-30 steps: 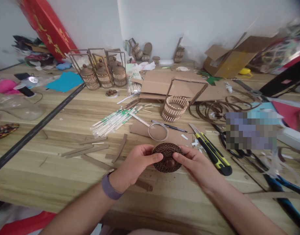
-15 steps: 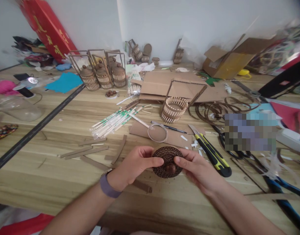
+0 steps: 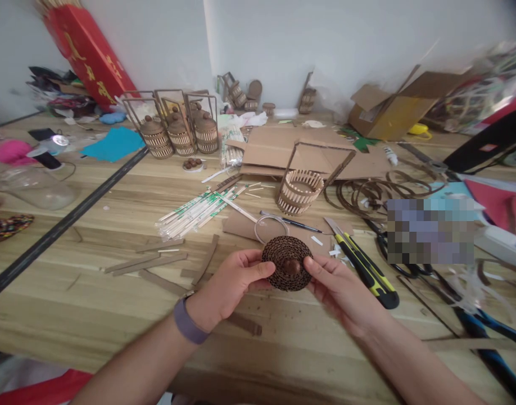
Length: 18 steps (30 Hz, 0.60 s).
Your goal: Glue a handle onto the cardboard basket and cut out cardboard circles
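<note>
Between my two hands is a round lid (image 3: 279, 278) of coiled corrugated cardboard, with a brown ball knob near its middle. My left hand (image 3: 241, 278) pinches its left edge, thumb on top and fingers underneath. The right edge is gripped by my right hand (image 3: 336, 287) in the same way. Just beyond the lid lies a pale ring (image 3: 256, 229) on a cardboard piece. Farther back stands a small basket (image 3: 300, 194) of wooden slats with a tall square handle. A yellow and black utility knife (image 3: 365, 267) rests to the right of my right hand.
Wrapped sticks (image 3: 194, 211) and cardboard strips (image 3: 150, 263) lie to the left. Several lidded baskets (image 3: 182, 135) stand at the back left. Flat cardboard (image 3: 279, 146) lies behind the open basket. Scissors (image 3: 403, 261), coiled strips (image 3: 363, 197) and blue-handled pliers (image 3: 489, 343) crowd the right side.
Both hands have raised the lid a little and tilted it, so its top with the knob faces me more fully. My thumbs have shifted outward toward its edges.
</note>
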Each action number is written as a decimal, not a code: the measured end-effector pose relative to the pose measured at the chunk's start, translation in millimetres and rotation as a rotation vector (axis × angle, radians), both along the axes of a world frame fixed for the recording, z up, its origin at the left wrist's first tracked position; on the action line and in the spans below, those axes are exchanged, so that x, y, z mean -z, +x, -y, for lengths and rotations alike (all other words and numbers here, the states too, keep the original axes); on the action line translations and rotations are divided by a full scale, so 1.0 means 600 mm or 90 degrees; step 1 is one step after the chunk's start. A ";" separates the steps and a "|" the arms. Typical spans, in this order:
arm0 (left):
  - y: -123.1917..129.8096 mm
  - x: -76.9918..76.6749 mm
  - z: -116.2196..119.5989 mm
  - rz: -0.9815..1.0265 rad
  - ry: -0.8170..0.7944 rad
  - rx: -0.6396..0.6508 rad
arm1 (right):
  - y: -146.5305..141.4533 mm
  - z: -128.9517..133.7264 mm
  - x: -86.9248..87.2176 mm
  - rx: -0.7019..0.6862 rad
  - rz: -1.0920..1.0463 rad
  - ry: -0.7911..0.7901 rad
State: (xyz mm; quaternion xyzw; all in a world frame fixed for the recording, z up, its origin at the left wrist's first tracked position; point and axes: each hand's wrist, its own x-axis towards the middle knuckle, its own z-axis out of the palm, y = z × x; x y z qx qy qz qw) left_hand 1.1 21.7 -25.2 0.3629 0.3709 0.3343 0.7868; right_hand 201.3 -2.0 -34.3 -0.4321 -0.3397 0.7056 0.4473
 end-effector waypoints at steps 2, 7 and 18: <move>0.000 0.001 0.000 0.005 -0.003 0.008 | 0.000 0.000 0.000 -0.003 0.000 -0.002; 0.000 0.002 0.000 0.002 0.004 0.008 | -0.001 0.001 -0.001 0.005 0.008 0.005; 0.004 0.005 0.010 -0.018 0.043 0.014 | -0.002 0.007 0.001 0.012 0.076 0.035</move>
